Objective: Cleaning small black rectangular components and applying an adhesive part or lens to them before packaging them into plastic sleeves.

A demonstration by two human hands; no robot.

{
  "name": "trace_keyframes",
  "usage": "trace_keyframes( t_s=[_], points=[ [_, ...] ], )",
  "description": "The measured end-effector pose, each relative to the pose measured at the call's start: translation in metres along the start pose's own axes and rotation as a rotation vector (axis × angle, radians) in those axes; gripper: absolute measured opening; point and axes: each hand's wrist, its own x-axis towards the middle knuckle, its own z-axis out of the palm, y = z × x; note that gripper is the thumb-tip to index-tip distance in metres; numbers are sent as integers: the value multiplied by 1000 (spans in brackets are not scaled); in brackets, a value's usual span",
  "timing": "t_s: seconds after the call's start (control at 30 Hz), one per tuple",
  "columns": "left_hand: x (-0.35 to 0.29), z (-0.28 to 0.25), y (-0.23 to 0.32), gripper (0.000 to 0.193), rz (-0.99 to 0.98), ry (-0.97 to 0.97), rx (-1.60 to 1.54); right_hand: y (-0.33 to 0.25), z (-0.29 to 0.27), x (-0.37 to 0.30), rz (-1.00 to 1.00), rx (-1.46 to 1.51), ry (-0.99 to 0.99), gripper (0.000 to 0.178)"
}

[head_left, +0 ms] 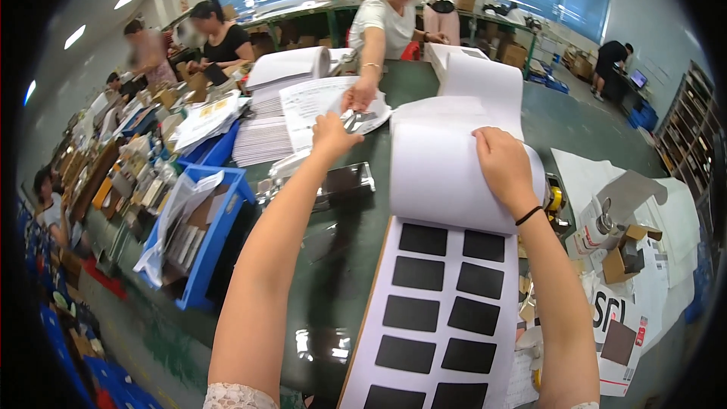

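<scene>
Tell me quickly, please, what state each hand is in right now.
Left hand: at a shiny metal object; grip cannot be told.
Right hand: open, resting on the white paper.

White sheet (449,288) with black rectangles (418,273)

Lg blk letters (609,312) on wht sheet (615,373) at R; writing (303,100) on ctr paper (304,130) illeg.
</scene>
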Motion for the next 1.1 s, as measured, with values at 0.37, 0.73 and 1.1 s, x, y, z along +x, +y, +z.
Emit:
trace_keyframes(
  t_s=[0.37, 0.73, 1.1],
  points=[
    [12, 6, 5, 32, 22, -46, 405, -2, 7, 5, -20, -24, 19, 21],
    [-198, -140, 30, 55, 57, -1037, -1389, -4, -3, -41, -65, 71, 149, 20],
    [-374, -142, 42, 51, -60, -1145, -1679, -202, -182, -187, -215, 426, -271, 80]
  ],
)
